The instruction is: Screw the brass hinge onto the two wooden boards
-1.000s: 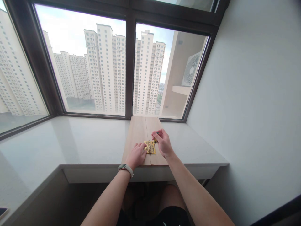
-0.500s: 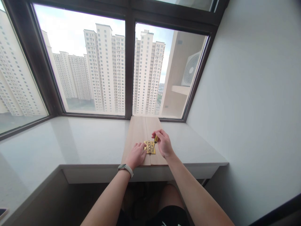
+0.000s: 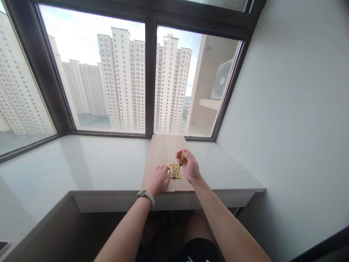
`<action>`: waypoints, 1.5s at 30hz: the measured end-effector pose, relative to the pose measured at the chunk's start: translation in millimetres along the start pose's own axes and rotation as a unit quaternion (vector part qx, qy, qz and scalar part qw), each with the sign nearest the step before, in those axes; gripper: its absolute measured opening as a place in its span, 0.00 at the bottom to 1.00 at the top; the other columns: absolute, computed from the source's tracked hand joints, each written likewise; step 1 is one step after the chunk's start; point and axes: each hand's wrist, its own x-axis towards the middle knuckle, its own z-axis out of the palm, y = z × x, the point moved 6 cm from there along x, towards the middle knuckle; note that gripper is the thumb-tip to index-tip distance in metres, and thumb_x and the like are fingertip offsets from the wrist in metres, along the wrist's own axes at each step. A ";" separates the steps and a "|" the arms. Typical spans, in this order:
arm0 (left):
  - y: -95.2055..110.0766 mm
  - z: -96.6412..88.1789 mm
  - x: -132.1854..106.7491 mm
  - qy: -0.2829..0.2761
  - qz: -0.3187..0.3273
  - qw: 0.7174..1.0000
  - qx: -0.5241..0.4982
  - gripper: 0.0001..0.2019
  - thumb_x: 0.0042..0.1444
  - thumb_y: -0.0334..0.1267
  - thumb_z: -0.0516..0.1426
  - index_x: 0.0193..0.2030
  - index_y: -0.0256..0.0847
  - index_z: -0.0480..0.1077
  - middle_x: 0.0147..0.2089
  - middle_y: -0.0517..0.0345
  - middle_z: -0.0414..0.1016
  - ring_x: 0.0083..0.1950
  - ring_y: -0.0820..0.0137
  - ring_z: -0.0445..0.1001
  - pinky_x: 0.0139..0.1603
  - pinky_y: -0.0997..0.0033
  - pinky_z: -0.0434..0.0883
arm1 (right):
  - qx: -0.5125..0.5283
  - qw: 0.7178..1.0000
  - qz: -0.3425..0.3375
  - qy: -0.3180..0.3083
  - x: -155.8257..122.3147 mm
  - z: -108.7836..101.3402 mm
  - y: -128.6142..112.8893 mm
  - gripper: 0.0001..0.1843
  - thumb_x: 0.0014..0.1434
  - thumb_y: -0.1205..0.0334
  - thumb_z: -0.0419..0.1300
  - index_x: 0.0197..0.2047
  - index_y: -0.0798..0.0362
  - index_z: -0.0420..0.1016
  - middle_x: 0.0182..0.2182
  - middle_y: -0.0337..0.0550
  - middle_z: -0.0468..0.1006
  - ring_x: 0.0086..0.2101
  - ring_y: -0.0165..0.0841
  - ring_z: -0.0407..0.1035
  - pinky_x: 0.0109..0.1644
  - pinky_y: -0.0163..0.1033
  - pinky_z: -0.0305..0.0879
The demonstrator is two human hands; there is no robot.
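Note:
A brass-coloured hinge (image 3: 175, 171) lies unfolded across the seam between two pale wooden boards, the left board (image 3: 158, 153) and the right board (image 3: 178, 143). My left hand (image 3: 158, 179) lies on the left board, its fingertips pressing the hinge's left leaf and partly hiding it. My right hand (image 3: 192, 170) is closed around the yellow-and-black handle of a screwdriver (image 3: 181, 159). The screwdriver's shaft slants down to the lower part of the hinge's right leaf. Whether its tip sits in a screw head is too small to tell.
The boards rest on a white windowsill counter (image 3: 109, 163), reaching from its front edge to the dark window frame (image 3: 151, 91). A white wall (image 3: 286, 109) rises on the right. Part of a dark flat object (image 3: 3, 247) shows at the lower left edge.
My right fingers have shifted on the screwdriver, and more of its handle shows. My left hand and the hinge have stayed in place.

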 end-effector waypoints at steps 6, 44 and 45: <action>-0.3 -0.3 -0.1 -0.002 -0.001 1.000 0.005 0.09 0.68 0.40 0.50 0.53 0.45 0.66 0.53 0.51 0.72 0.55 0.59 0.67 0.58 0.59 0.63 | -0.017 0.999 0.023 0.036 -1.4 -2.6 1.5 0.13 0.56 0.51 0.68 0.33 0.50 0.73 0.33 0.41 0.78 0.36 0.35 0.72 0.44 0.42 0.67; 2.3 -2.9 -0.6 -0.005 -0.008 1.000 0.002 0.10 0.67 0.39 0.50 0.53 0.44 0.66 0.53 0.50 0.72 0.56 0.58 0.67 0.58 0.57 0.65 | -0.023 0.998 0.019 0.046 -0.7 -9.1 8.1 0.13 0.56 0.51 0.69 0.34 0.50 0.73 0.30 0.39 0.77 0.33 0.33 0.70 0.41 0.40 0.65; 2.4 -3.0 -0.6 -0.005 -0.008 1.000 0.002 0.10 0.67 0.39 0.50 0.53 0.44 0.66 0.53 0.50 0.72 0.56 0.58 0.67 0.58 0.57 0.65 | -0.022 0.998 0.020 0.047 -0.9 -8.8 8.0 0.14 0.55 0.51 0.70 0.34 0.49 0.72 0.29 0.39 0.77 0.32 0.33 0.70 0.40 0.40 0.65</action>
